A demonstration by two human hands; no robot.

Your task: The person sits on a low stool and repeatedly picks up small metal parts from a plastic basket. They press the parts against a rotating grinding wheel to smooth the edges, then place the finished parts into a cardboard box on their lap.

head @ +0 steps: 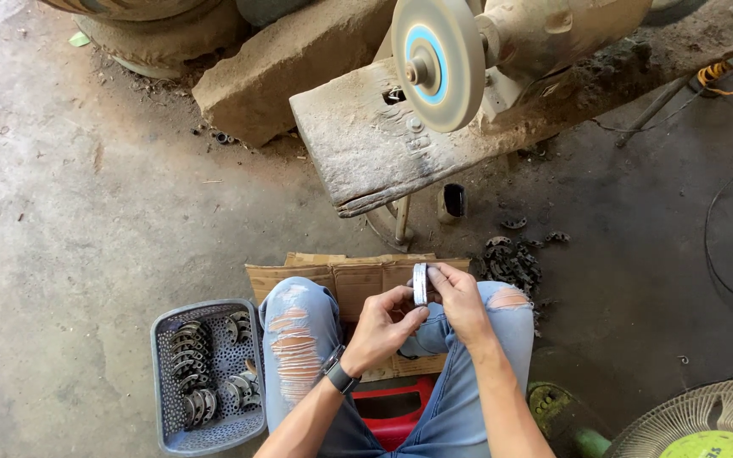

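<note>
Both hands meet over my knees in torn blue jeans. My left hand (381, 326), with a dark watch on its wrist, and my right hand (460, 301) together grip a small curved metal piece (420, 283), shiny and held upright between the fingertips. Straight ahead a bench grinder's round wheel (437, 62) with a blue centre stands on a worn wooden plank (366, 144), well above and beyond the hands. A grey plastic basket (167, 386) beside my left leg holds several similar curved metal pieces.
A flattened cardboard sheet (345, 276) lies under my legs, and a red stool (396, 411) shows between them. A pile of dark metal pieces (511, 259) sits on the concrete to the right. A fan grille (706, 420) and cables (723, 246) occupy the right side.
</note>
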